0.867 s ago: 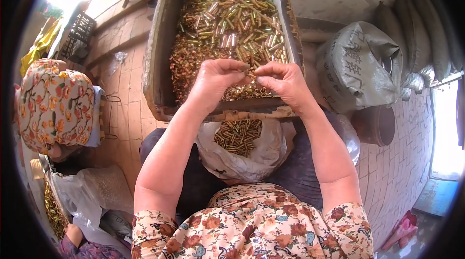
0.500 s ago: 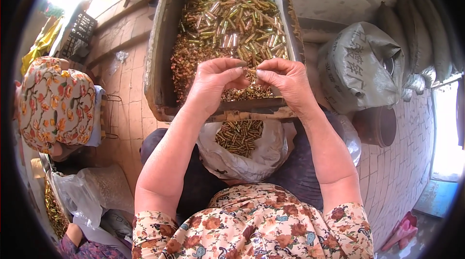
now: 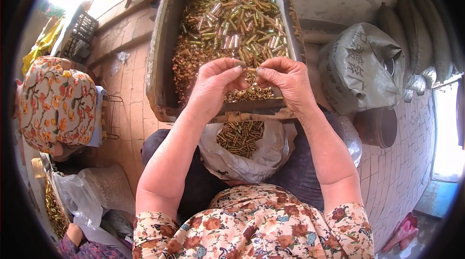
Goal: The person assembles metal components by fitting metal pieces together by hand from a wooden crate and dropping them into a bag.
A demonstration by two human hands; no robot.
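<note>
Above the near half of a deep tray (image 3: 151,79), my left hand (image 3: 217,76) and my right hand (image 3: 286,76) face each other with thumbs and forefingers pinched. A small gold-coloured metal piece (image 3: 251,70) shows between the fingertips; its exact shape is mostly hidden. Shiny gold and greenish metal sleeves (image 3: 252,21) fill the tray's far part. Small reddish metal pieces (image 3: 186,67) are heaped at its near left, and small gold rings (image 3: 249,95) lie below my hands. Between my knees, a white sack (image 3: 218,162) stands open, with several gold metal pieces (image 3: 240,138) inside.
A grey-green woven sack (image 3: 361,67) stands right of the tray, beside a brown bucket (image 3: 375,127). Filled sacks (image 3: 426,31) lean at the far right. Another person in a floral top (image 3: 58,104) sits at left. A clear plastic bag (image 3: 80,196) lies at lower left, near another person's sleeve (image 3: 82,247).
Both hands stay in nearly the same place over the tray, still pinching. Only a very slight shift of the whole view is visible.
</note>
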